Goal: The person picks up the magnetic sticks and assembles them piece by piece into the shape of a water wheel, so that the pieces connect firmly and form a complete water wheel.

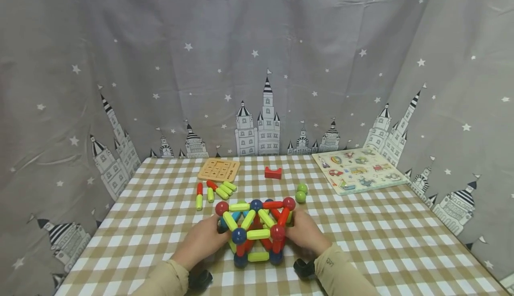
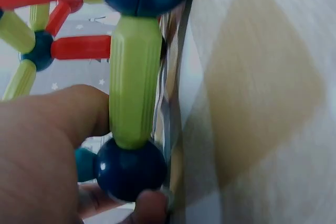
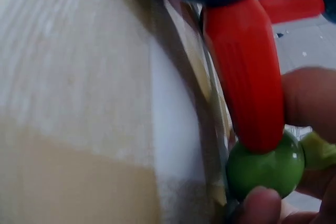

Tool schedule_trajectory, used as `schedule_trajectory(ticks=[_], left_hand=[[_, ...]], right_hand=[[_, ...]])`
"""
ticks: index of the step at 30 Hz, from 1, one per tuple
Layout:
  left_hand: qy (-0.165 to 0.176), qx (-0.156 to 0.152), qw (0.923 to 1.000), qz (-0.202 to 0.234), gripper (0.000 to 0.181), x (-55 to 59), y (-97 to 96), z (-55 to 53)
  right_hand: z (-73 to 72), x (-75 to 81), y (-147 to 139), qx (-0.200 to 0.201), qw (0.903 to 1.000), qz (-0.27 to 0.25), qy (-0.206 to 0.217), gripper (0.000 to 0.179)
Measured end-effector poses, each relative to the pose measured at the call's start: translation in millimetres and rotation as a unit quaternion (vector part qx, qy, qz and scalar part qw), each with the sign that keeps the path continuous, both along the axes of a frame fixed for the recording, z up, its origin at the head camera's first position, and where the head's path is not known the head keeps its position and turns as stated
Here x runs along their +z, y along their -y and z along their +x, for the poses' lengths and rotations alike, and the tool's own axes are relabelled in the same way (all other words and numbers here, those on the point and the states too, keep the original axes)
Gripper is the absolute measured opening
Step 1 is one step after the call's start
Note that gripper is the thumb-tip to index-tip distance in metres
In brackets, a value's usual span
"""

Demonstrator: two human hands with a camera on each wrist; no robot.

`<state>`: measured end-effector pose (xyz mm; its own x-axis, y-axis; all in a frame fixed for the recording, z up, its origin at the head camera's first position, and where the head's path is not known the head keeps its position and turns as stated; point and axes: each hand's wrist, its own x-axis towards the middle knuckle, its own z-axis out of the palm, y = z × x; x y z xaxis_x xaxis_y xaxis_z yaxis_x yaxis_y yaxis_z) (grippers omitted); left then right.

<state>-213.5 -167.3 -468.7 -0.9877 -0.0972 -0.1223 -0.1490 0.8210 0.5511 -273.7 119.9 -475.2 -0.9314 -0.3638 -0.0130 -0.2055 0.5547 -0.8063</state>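
A frame of magnetic rods and balls (image 1: 259,234), in yellow-green, red and blue, stands between both hands near the front of the table. On its left side my left hand (image 1: 202,240) grips a lower corner; in the left wrist view the fingers and thumb close about a dark blue ball (image 2: 131,170) below a yellow-green rod (image 2: 135,82). My right hand (image 1: 308,233) holds the opposite side. Its fingers pinch a green ball (image 3: 266,166) at the end of a red rod (image 3: 247,77) in the right wrist view. The frame hides part of the fingers in the head view.
Loose yellow-green and red rods (image 1: 222,193) lie behind the frame, left of centre. Two green balls (image 1: 300,197) sit at its back right. Farther back are a wooden number puzzle (image 1: 218,170), a red notched block (image 1: 273,173) and a picture puzzle board (image 1: 358,170).
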Motion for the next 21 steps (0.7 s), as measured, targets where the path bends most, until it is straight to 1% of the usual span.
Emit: schedule_trajectory(ticks=[1, 2, 4, 6, 7, 9, 12, 16, 21], left_hand=[[0.000, 0.001, 0.9999, -0.013, 0.049, 0.1, -0.1, -0.5], [0.001, 0.005, 0.9999, -0.017, 0.049, 0.3, -0.2, -1.1], [0.000, 0.009, 0.9999, -0.014, 0.046, -0.2, -0.3, -2.2], [-0.008, 0.008, 0.9999, -0.001, 0.041, -0.4, -0.7, -2.8], [-0.011, 0.006, 0.9999, 0.012, 0.039, -0.4, -0.9, -3.0], [-0.021, 0.002, 0.9990, 0.040, 0.038, -0.7, -1.6, -3.0], [-0.034, -0.002, 0.9971, 0.068, 0.037, 0.1, -2.8, -2.7], [-0.046, -0.003, 0.9955, 0.083, 0.041, 1.5, -4.1, -2.3], [-0.073, -0.007, 0.9944, 0.075, 0.039, 2.0, -4.9, -1.6]], right_hand=[[0.5, 0.5, 1.0, 0.000, 1.0000, -0.003, 0.004, 0.066], [0.7, 0.8, 1.9, 0.000, 0.9999, -0.005, 0.009, 0.068], [1.2, 1.3, 3.2, 0.000, 0.9999, -0.004, 0.013, 0.068], [1.6, 1.1, 3.6, 0.000, 0.9999, -0.002, 0.012, 0.066], [1.5, 0.8, 3.6, 0.001, 0.9999, -0.001, 0.011, 0.066], [1.6, 0.3, 3.2, 0.004, 1.0000, 0.000, 0.008, 0.064], [0.6, -0.5, 2.3, 0.009, 1.0000, -0.003, 0.000, 0.064], [-1.3, -0.4, 1.5, 0.018, 0.9998, -0.006, -0.009, 0.063], [-1.0, 0.1, 0.7, 0.022, 0.9996, -0.016, 0.001, 0.056]])
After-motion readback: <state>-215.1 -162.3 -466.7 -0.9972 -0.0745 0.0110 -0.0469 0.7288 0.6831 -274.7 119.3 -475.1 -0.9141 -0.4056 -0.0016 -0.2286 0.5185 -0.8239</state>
